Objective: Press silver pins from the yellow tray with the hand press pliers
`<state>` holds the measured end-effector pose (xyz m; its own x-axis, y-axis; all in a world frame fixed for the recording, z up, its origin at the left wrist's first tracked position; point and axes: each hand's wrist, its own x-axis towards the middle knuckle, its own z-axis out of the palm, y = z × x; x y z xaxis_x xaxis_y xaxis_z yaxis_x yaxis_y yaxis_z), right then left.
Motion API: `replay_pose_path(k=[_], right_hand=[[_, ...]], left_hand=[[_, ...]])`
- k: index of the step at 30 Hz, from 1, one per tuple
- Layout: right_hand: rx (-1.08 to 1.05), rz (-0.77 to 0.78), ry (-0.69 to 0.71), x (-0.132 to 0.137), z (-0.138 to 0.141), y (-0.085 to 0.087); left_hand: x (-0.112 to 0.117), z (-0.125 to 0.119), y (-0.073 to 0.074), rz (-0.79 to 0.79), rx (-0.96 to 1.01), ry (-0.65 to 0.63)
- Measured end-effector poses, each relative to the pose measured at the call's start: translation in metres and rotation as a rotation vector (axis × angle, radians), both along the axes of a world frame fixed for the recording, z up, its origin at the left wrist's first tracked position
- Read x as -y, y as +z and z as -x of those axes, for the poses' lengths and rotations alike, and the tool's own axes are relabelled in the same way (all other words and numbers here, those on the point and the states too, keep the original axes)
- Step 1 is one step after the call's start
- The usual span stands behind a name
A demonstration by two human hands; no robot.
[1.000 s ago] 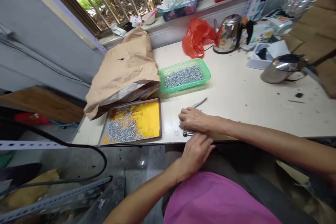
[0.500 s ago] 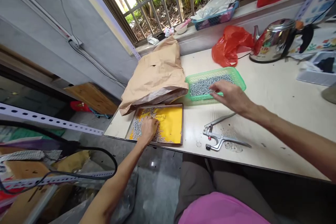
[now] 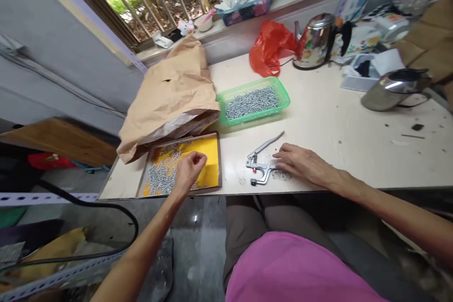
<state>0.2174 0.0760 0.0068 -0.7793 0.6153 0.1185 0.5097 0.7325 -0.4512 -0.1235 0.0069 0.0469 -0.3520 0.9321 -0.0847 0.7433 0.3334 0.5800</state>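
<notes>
My left hand (image 3: 190, 170) is over a shallow tray (image 3: 220, 165) with a yellow bottom, thumb and fingertips pinched together. Whatever the pinch may hold is too small to make out. Small silver screw-like pieces (image 3: 159, 177) lie heaped on the tray's left side. On the table, a pair of hand pliers (image 3: 262, 170) with a spring lies with its handles spread. My right hand (image 3: 304, 164) reaches over its lower handle, fingers stretched out and partly hiding it; I cannot tell whether they touch. Behind, a green plastic basket (image 3: 283, 99) holds more silver pieces (image 3: 253, 103).
A large brown paper bag (image 3: 173, 87) slumps behind the tray. Toward the wall are a red plastic bag (image 3: 269, 49) and a steel kettle (image 3: 314, 42). A metal pitcher (image 3: 389, 92) and a white box (image 3: 354, 82) stand at the right. The table's front edge runs by my lap.
My right hand has come down from the basket to the pliers. The left hand has lifted off the pieces, fingers now pinched. The view has swung to the right.
</notes>
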Motion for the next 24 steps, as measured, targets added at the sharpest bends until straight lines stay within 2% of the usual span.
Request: replay_pose_path(k=[3, 5, 7, 12, 15, 18, 24], right_hand=[[0.121, 0.029, -0.051, 0.009, -0.010, -0.003], [0.187, 0.045, -0.078, 0.012, -0.011, -0.003], [0.227, 0.055, -0.096, 0.015, -0.010, -0.002], [0.235, 0.051, -0.121, 0.017, -0.008, -0.003], [0.238, 0.041, -0.126, 0.017, -0.008, -0.004], [0.249, 0.040, -0.138, 0.018, -0.008, -0.005], [0.207, 0.000, -0.147, 0.021, -0.009, -0.009]], left_hand=[[0.001, -0.059, -0.002, 0.170, 0.552, -0.013], [0.001, -0.090, -0.008, 0.275, 0.735, -0.011], [-0.002, -0.107, -0.015, 0.329, 0.798, 0.016], [-0.008, -0.110, -0.031, 0.375, 0.727, 0.091], [-0.007, -0.108, -0.037, 0.436, 0.796, 0.099], [-0.003, -0.110, -0.041, 0.463, 0.849, 0.087], [-0.003, -0.112, -0.042, 0.493, 0.800, 0.088]])
